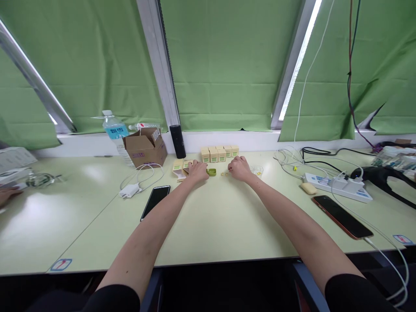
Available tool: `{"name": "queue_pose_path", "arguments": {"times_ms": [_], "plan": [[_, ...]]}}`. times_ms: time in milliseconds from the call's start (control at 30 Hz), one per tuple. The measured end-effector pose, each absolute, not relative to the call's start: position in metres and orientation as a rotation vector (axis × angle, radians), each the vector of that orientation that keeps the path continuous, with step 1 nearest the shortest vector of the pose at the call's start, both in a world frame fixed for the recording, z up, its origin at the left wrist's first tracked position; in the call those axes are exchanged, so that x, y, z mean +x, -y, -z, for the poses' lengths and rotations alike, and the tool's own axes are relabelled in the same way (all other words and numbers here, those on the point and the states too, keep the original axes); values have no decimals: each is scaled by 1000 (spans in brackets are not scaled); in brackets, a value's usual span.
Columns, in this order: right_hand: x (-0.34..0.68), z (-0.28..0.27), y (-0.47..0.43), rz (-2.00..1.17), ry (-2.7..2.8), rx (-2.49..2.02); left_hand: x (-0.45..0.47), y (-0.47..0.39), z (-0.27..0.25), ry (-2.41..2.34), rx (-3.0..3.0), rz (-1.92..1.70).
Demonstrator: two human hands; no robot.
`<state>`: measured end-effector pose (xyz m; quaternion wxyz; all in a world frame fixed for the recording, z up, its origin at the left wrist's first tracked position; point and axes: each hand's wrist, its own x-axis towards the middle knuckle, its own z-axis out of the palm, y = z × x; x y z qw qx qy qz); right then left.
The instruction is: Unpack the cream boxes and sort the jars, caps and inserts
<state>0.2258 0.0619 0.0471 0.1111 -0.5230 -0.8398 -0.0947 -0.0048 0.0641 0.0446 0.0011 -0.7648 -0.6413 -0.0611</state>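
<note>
My left hand is at the far middle of the table with its fingers bent. Its right side meets a small green case, and what is under the fingers is hidden. Just left of it stand small cream boxes, with open flaps at the front. My right hand is curled with fingertips together, pointing down at the table; anything in the pinch is too small to make out. Tiny yellow pieces lie between the case and this hand. To its right sits a clear dish. Behind both hands is a row of cream boxes.
A black phone, white charger, cardboard box, water bottle and black cylinder are on the left. A power strip, cables and another phone lie right. Another person's hand shows far left.
</note>
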Motion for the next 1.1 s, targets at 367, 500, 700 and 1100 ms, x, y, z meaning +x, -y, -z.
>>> {"name": "queue_pose_path", "arguments": {"times_ms": [367, 500, 700, 1100], "plan": [[198, -42, -55, 395, 2578, -1543, 13, -62, -44, 1968, -2474, 208], [198, -40, -56, 415, 2567, -1574, 14, -60, -44, 1913, -2466, 276], [201, -43, -55, 440, 2548, -1595, 39, -56, -39, 1619, -2584, 359], [196, -35, -58, 438, 2488, -1590, 55, -61, -26, 1607, -2476, 379]]}}
